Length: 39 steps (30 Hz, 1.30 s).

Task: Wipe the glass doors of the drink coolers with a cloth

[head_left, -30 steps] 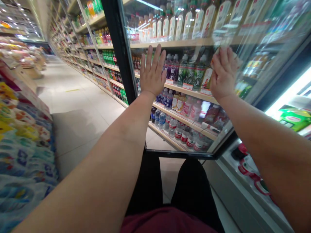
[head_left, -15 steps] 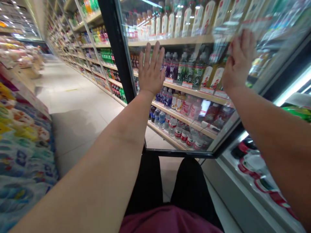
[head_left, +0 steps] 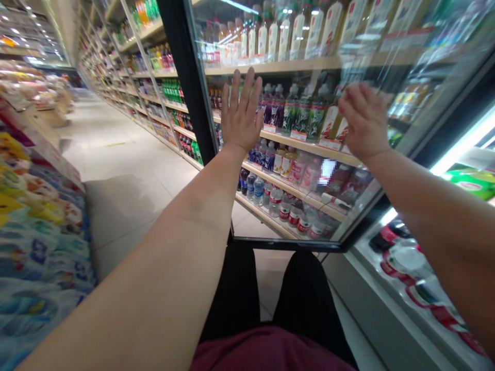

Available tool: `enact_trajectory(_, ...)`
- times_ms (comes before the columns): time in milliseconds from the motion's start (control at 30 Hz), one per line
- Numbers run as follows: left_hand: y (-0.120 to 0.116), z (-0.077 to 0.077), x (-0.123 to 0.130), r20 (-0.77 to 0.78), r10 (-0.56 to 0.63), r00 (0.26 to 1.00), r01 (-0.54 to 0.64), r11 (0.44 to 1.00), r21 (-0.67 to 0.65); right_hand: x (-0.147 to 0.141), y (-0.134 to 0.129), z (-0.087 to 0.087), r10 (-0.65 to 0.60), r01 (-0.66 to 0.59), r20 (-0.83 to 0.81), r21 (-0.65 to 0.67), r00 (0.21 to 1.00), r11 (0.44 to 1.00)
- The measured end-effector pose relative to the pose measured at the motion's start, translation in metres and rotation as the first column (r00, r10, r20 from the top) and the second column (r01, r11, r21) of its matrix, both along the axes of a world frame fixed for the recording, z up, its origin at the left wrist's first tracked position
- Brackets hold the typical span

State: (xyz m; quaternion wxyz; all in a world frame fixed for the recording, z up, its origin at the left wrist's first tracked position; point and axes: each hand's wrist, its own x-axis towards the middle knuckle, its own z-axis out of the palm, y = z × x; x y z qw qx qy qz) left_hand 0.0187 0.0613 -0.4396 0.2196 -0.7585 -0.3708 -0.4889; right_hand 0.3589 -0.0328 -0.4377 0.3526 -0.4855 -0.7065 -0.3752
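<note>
My left hand (head_left: 240,116) is raised with its fingers spread, flat against or just off the glass door (head_left: 294,67) of a drinks cooler. My right hand (head_left: 365,121) is also raised, fingers slightly curled, at the same pane. I cannot tell whether it touches the glass. Neither hand holds anything. Behind the glass stand shelves of bottled drinks, with green-labelled bottles (head_left: 303,113) between my hands and bottled water (head_left: 274,201) low down. The door's black frame (head_left: 185,87) runs up left of my left hand.
A long aisle of tiled floor (head_left: 135,190) runs away on the left, lined with stocked drinks shelves (head_left: 154,87). Packaged goods (head_left: 38,242) are stacked at lower left. A lit refrigerated case (head_left: 402,263) with packaged items lies at lower right. My dark trousers show below.
My right hand has moved left and down along the glass and curled a little. My left hand has stayed almost still.
</note>
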Motion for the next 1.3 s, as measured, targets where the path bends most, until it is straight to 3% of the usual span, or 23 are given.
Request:
enact_trajectory(100,-0.002,0.000,0.000,0.014,-0.038,0.999,0.039,0.999,-0.015,0.028,-0.005,0.030,-0.088,0.103,-0.162,0.086,0.983,0.991)
enact_trajectory(167,-0.005,0.001,0.000,-0.007,-0.004,1.000,0.004,1.000,-0.017,0.036,-0.008,0.038,-0.135,0.161,-0.239,0.092,0.962,0.983)
enact_trajectory(233,-0.006,0.001,0.000,-0.023,0.013,1.000,-0.013,1.000,-0.023,0.031,-0.011,0.033,-0.156,0.183,-0.273,0.076,0.949,0.980)
enact_trajectory(400,-0.002,0.000,0.001,0.029,-0.069,0.997,0.070,0.996,-0.051,-0.003,-0.019,-0.008,-0.113,0.133,-0.301,0.045,0.947,0.990)
enact_trajectory(467,-0.001,0.000,0.001,0.033,-0.056,0.998,0.058,0.997,-0.044,-0.001,-0.016,-0.011,-0.100,0.126,-0.298,0.069,0.949,0.990)
enact_trajectory(600,-0.003,0.001,0.001,-0.007,0.008,1.000,-0.008,1.000,-0.018,0.045,0.012,0.025,-0.082,0.137,-0.270,0.191,0.959,0.972)
enact_trajectory(667,-0.005,0.002,0.000,0.009,-0.032,0.999,0.032,0.999,-0.044,0.071,0.031,0.048,-0.026,0.105,-0.279,0.273,0.960,0.956)
enact_trajectory(733,-0.007,0.003,0.000,0.040,-0.091,0.995,0.094,0.992,-0.080,0.081,0.044,0.060,0.023,0.085,-0.309,0.331,0.951,0.940)
enact_trajectory(833,-0.010,0.004,-0.001,0.061,-0.131,0.989,0.138,0.984,-0.115,0.058,0.047,0.047,0.048,0.053,-0.285,0.335,0.957,0.941)
enact_trajectory(967,-0.013,0.004,-0.001,0.057,-0.117,0.991,0.123,0.985,-0.121,-0.005,0.032,-0.003,0.060,-0.026,-0.166,0.203,0.984,0.979)
enact_trajectory(1033,-0.014,0.004,0.000,0.065,-0.118,0.991,0.126,0.983,-0.135,-0.024,0.027,-0.019,0.067,-0.044,-0.152,0.150,0.986,0.988)
enact_trajectory(1133,-0.013,0.004,0.001,0.033,-0.088,0.996,0.092,0.985,-0.145,-0.025,0.030,-0.018,0.079,-0.058,-0.168,0.127,0.983,0.990)
enact_trajectory(1300,-0.010,0.004,0.001,-0.012,-0.002,1.000,0.001,0.992,-0.129,-0.009,0.043,0.011,0.040,-0.021,-0.122,0.152,0.992,0.988)
